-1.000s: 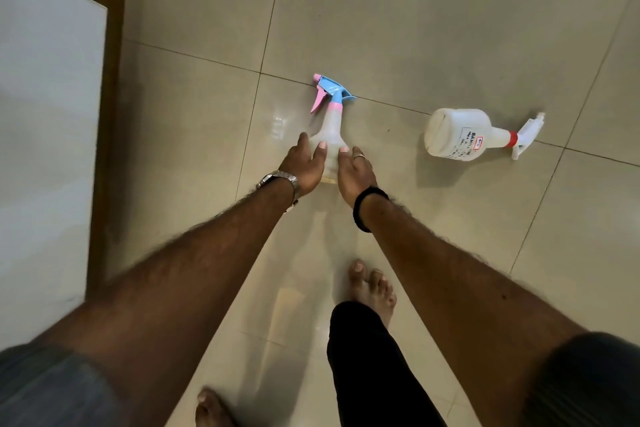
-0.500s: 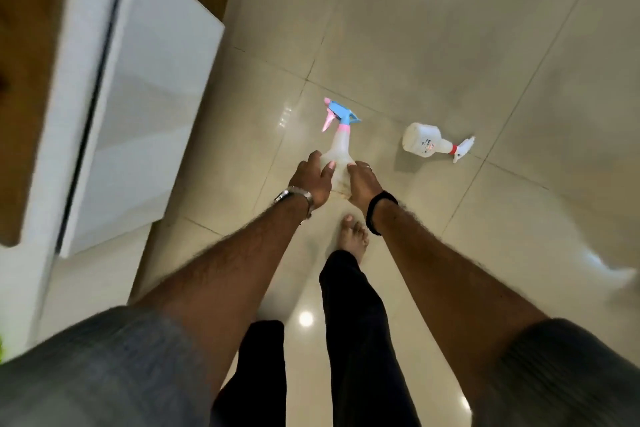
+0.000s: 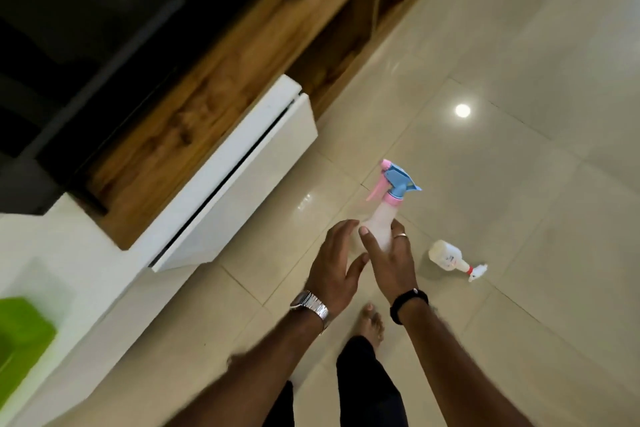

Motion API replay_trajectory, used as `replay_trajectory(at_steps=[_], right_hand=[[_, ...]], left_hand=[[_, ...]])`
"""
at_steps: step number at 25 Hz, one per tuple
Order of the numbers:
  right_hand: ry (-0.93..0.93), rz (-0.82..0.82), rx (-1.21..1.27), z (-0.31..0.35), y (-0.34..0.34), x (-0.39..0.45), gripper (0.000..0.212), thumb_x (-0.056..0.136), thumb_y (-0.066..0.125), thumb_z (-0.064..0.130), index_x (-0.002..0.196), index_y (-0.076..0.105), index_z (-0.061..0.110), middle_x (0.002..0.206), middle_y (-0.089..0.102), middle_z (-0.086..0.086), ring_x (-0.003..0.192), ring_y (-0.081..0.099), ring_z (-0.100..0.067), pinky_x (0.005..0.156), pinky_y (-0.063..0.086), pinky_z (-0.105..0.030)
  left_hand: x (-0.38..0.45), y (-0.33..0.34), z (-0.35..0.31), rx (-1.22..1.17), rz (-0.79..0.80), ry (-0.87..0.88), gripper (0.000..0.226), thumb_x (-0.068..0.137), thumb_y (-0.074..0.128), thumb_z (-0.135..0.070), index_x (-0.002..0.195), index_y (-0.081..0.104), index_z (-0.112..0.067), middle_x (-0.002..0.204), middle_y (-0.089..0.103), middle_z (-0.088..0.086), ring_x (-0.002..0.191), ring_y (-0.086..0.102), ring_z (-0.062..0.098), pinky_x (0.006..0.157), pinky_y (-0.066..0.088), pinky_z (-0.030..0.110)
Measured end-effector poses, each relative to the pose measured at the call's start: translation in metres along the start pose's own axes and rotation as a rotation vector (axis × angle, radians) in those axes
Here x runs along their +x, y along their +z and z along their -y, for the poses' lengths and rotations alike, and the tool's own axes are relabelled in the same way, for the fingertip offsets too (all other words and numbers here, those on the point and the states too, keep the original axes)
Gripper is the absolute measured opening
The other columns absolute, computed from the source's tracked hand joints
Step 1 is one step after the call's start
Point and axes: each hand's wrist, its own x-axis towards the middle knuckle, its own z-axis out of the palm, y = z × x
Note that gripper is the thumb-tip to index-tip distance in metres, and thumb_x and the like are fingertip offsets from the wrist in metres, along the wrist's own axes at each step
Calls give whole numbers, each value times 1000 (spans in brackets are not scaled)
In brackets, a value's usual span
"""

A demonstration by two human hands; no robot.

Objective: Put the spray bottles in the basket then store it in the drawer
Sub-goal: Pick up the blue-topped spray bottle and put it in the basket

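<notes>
A translucent spray bottle with a blue and pink trigger head [image 3: 384,211] is lifted above the tiled floor, and my right hand [image 3: 389,263] is wrapped around its body. My left hand [image 3: 334,263] hovers just beside it with fingers spread, not gripping. A second, white spray bottle with a red collar [image 3: 450,258] lies on its side on the floor to the right. The green basket [image 3: 19,333] shows at the far left edge, blurred. A white drawer front [image 3: 239,184] stands slightly pulled out from the cabinet.
A wooden cabinet top [image 3: 214,80] runs along the left with dark open shelves [image 3: 346,31] farther back. My bare foot [image 3: 370,322] and dark trouser legs stand below my hands. Glossy tiled floor [image 3: 519,184] spreads to the right.
The blue and pink bottle has risen off the floor in my right hand. My left hand has come off it. The view has swung left, and the cabinet and green basket came into sight.
</notes>
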Motion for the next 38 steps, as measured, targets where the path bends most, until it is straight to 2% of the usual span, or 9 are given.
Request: replay_trajectory(at_steps=[5,8,11,17,21,25,28,34,38], right_hand=[[-111,192,-146,-13,106,-40,34,90,68,36,122,58,37,113,68,0,109,65,-22,96,52,-48],[-188,347,-241,-21,181,-76,31,91,70,30,106,60,56,102,71,20,97,69,-5,81,53,-27],[-214,499,-325,-24,275,-124,30,88,71,36,103,59,59,100,69,25,93,68,-1,74,50,-10],[-341,750,-440,-8,452,-213,50,86,76,31,131,54,31,125,60,7,113,59,-3,91,48,-13],[-538,876,-471,5,562,-255,55,86,75,31,134,51,20,128,54,2,116,58,-8,95,52,-26],[-662,927,-522,7,644,-276,61,85,73,39,137,46,23,134,46,6,112,53,3,88,47,-6],[-727,941,-641,-8,692,-277,62,86,71,38,139,46,19,137,48,0,113,49,-3,83,40,2],[-776,957,-867,-58,734,-266,56,90,69,26,139,47,8,138,53,-10,125,52,-26,101,45,-36],[-762,924,-977,-81,733,-259,46,91,69,26,126,53,0,124,59,-19,119,56,-36,96,45,-37]], left_hand=[[-68,-54,85,-46,-181,-97,59,99,55,-24,153,36,-9,157,41,8,148,37,19,121,32,31],[-126,-93,144,-71,-253,-205,59,97,56,-30,152,38,-17,154,43,2,145,39,14,120,33,30],[-194,-150,205,-84,-380,-305,58,97,57,-36,150,38,-24,152,43,-3,142,40,10,119,35,26],[-305,-272,292,-59,-632,-443,61,98,54,-46,151,36,-21,155,42,-1,143,41,12,115,41,34],[-362,-335,348,-137,-880,-588,61,99,53,-44,152,34,-20,151,46,-1,135,50,13,104,51,38],[-398,-355,397,-187,-1018,-716,49,100,50,-40,146,40,-24,141,52,-3,117,59,9,87,58,37],[-409,-357,428,-155,-1038,-726,37,101,50,-36,136,50,-26,135,55,-5,107,61,11,84,58,37],[-421,-355,471,-73,-991,-790,16,96,58,-16,108,68,-14,108,66,3,93,64,23,79,56,39],[-423,-358,478,-53,-984,-757,14,93,59,-8,102,68,-12,104,66,6,91,62,26,78,54,38]])
